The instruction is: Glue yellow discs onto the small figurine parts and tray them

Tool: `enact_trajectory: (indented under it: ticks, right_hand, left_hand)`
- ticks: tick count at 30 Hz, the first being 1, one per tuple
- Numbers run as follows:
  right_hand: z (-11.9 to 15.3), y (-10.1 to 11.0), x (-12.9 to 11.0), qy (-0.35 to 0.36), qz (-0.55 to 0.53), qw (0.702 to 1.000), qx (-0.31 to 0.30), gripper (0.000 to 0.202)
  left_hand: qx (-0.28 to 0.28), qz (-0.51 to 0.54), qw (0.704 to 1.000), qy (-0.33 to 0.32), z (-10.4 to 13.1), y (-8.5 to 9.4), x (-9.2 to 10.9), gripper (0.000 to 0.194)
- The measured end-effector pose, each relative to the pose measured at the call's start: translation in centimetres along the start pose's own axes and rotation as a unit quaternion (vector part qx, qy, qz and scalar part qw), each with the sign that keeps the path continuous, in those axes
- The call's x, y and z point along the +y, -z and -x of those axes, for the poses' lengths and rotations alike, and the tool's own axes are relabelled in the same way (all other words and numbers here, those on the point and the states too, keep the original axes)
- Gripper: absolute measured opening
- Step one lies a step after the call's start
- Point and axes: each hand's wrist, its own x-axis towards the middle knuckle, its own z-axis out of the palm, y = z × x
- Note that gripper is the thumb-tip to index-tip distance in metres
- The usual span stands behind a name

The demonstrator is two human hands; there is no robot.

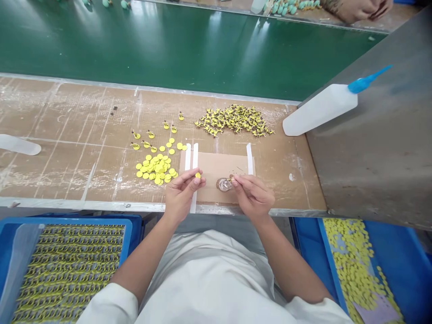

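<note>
My left hand (184,193) pinches a yellow disc (198,175) over the left part of a taped cardboard sheet (216,164). My right hand (254,194) is closed on a small figure (231,178), just above the right edge of a small clear round dish (224,184). Loose yellow discs (158,167) lie in a pile to the left of the sheet. Behind them several small figures stand on yellow discs (150,134). A heap of small yellow and dark figures (236,119) lies behind the sheet.
A white bottle with a blue nozzle (320,109) leans at the metal wall (374,135) on the right. Another white bottle (20,145) lies far left. Blue bins (126,234) flank me below the table. A green belt (151,49) runs behind; a person's hand (361,10) is beyond it.
</note>
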Motion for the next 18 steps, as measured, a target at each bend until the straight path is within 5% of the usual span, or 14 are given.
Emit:
enact_trajectory:
  ticks: [18]
  right_hand:
    - [0.28,0.35,0.19,0.024,0.014,0.999,0.016,0.024]
  left_hand:
    - [0.01,0.013,1.0,0.008,0.12,0.23,0.04,0.031]
